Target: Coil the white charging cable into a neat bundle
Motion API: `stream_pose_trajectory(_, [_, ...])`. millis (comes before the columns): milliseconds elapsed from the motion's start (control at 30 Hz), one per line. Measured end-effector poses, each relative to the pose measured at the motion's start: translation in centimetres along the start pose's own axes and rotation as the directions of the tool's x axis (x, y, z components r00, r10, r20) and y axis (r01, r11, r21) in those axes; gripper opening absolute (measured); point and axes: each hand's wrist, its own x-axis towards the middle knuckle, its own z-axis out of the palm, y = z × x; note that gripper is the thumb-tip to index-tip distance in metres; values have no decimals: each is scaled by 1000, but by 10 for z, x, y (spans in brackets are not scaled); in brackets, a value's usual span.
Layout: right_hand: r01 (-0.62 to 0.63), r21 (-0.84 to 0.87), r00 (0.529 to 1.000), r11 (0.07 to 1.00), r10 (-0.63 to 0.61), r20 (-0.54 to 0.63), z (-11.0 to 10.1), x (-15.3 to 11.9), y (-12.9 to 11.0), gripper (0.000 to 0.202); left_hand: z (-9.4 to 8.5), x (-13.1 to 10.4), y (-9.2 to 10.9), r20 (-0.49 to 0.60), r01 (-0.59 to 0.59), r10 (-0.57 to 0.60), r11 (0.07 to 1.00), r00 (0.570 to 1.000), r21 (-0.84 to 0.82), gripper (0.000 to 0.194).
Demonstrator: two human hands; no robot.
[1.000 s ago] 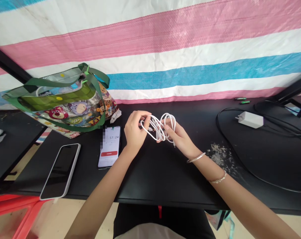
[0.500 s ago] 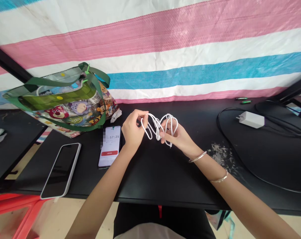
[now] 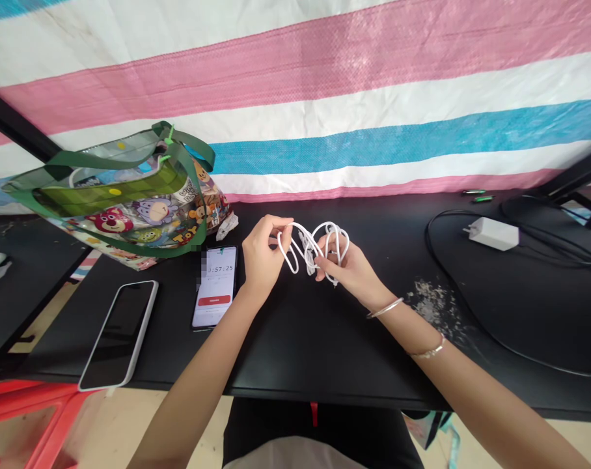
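A white cable point(image 3: 308, 244), looped in a loose coil, hangs between my two hands above the black table. My left hand point(image 3: 265, 251) pinches a loop of it between thumb and fingertips. On the other side, my right hand point(image 3: 347, 264) is closed round the coil's right loops, its thumb over the crossing strands. Part of the bundle and some of my right fingers are hidden behind the loops. Left of my left hand lies a phone with a lit timer screen point(image 3: 215, 280).
A dark-screened phone point(image 3: 120, 335) lies near the table's front left edge. Behind it stands a cartoon tote bag point(image 3: 153, 215). To the right are a white charger point(image 3: 493, 234), a black cable point(image 3: 452, 286), two small green-black batteries point(image 3: 481, 199) and pale crumbs point(image 3: 435, 303).
The strands between my hands have shifted slightly, and the loop from my left hand now crosses more openly toward my right thumb. Both hands stay in nearly the same place.
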Motion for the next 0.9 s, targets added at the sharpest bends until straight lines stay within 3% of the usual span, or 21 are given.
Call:
stream_pose_trajectory(333, [16, -6, 998, 1000, -17, -57, 2, 1, 1, 31, -1, 0, 0, 21, -28, 29, 999, 999, -45, 8])
stream_pose_trajectory(600, [-1, 78, 1000, 997, 3, -28, 1, 0, 0, 49, -2, 0, 3, 72, 60, -51, 990, 996, -127, 6])
stream_pose_trajectory(767, [-7, 67, 998, 998, 11, -57, 1, 0, -1, 51, 0, -2, 9, 113, 83, -64, 981, 992, -173, 9])
stream_pose_trajectory(900, [-34, 76, 999, 997, 34, -7, 3, -2, -3, 52, 4, -7, 14, 173, 77, -40, 974, 984, -212, 10])
